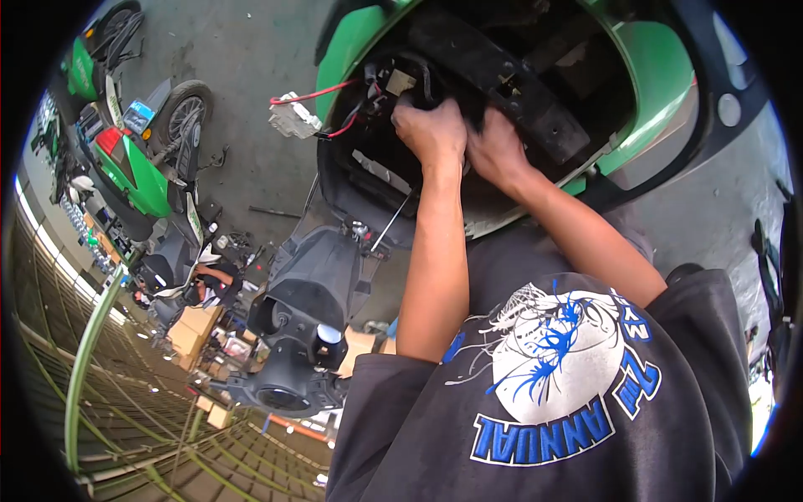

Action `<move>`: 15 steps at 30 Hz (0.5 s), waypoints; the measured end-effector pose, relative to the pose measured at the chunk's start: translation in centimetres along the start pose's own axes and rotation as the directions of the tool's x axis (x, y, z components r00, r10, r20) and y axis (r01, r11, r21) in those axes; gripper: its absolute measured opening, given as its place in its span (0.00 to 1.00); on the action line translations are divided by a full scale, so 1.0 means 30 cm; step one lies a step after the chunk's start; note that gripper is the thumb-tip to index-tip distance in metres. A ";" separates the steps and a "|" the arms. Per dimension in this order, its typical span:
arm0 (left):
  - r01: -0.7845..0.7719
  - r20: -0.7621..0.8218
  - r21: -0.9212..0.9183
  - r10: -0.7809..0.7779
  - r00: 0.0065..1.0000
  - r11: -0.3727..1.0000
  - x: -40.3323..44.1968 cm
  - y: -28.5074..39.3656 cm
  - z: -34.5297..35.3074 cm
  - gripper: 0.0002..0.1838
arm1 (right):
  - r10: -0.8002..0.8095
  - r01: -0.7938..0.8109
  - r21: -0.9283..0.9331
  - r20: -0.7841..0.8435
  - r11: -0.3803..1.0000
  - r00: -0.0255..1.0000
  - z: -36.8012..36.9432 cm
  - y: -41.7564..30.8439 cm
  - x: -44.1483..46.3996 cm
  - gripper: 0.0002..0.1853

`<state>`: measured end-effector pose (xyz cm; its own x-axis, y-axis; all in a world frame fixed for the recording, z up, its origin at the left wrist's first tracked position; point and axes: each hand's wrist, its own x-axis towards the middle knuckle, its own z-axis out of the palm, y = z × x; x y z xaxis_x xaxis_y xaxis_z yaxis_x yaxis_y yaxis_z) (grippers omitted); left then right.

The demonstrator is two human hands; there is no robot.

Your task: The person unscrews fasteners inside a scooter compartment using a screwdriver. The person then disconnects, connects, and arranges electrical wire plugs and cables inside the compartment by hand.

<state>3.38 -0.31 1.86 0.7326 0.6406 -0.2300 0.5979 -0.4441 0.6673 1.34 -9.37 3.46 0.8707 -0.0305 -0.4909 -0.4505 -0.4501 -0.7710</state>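
Both of my hands reach into the dark, open body of a green scooter (657, 71). My left hand (432, 132) is closed with its fingers curled down, just below a cream-coloured block (400, 82) and some dark wires. What it grips is hidden. Close beside it, my right hand (495, 152) points down into the compartment next to a long black bar (544, 125); its fingertips are out of sight. Red wires (322, 92) run out over the left edge to a white connector (294, 119). A thin metal rod (391, 222) sticks out at the lower left edge.
Black scooter panels with a headlight (280, 397) stand at the lower left. Farther left are another green scooter (138, 180) and a wheel (186, 113). Another person (219, 280) is low among parts and cardboard boxes (194, 330). A green metal pole (84, 376) rises nearby.
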 end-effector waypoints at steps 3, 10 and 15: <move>0.030 -0.013 0.040 -0.030 0.999 0.999 -0.035 0.087 -0.072 0.22 | -0.063 0.150 -0.239 0.337 0.959 0.939 -0.154 -0.071 -0.099 0.29; 0.127 0.014 -0.089 -0.127 0.992 0.988 -0.052 0.062 -0.051 0.30 | -0.543 0.586 -0.320 0.220 0.744 0.810 -0.583 -0.219 -0.168 0.20; -0.445 -0.280 -0.096 0.405 0.870 0.890 -0.084 0.117 -0.079 0.21 | -0.747 0.629 -0.660 0.151 0.412 0.648 -0.671 -0.192 -0.059 0.19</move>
<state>2.86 -2.00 6.46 0.7888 0.5529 0.2686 0.1746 -0.6205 0.7645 6.36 -24.69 16.95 0.8706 0.4510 0.1966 0.4920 -0.7933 -0.3585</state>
